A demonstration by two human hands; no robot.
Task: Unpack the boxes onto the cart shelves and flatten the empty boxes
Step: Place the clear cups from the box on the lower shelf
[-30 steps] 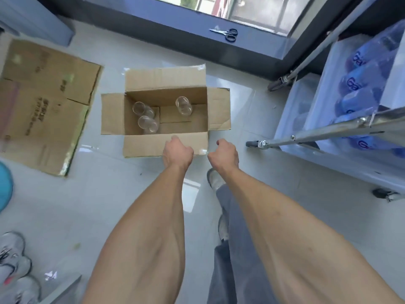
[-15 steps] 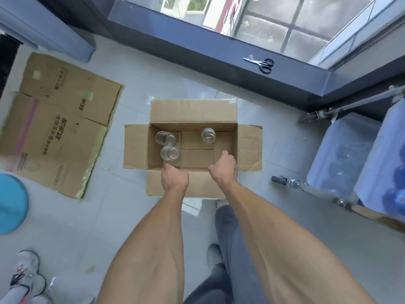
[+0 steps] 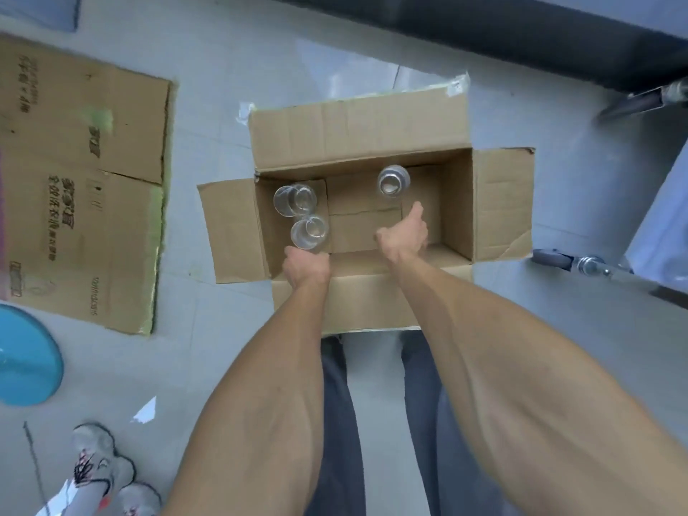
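Observation:
An open cardboard box [image 3: 357, 139] stands on the floor with its flaps spread. Inside it are three clear glasses: two close together at the left, the farther glass [image 3: 295, 200] and the nearer glass [image 3: 309, 232], plus a third glass [image 3: 393, 180] at the back right. My left hand [image 3: 306, 268] is at the box's near wall, right against the nearer left glass; its fingers point down and are hidden. My right hand [image 3: 404, 236] reaches into the box with fingers stretched out, its tips just short of the back-right glass, holding nothing.
A flattened cardboard box [image 3: 82, 180] lies on the floor to the left, with a blue round object [image 3: 26, 355] nearer me. The cart's frame and wheel [image 3: 554, 259] stand at the right. Another person's shoes [image 3: 100, 467] are at the bottom left.
I have leaned closer over the box. My right hand went from the near edge deeper into the box toward the back-right glass. My left hand moved up to the nearer left glass.

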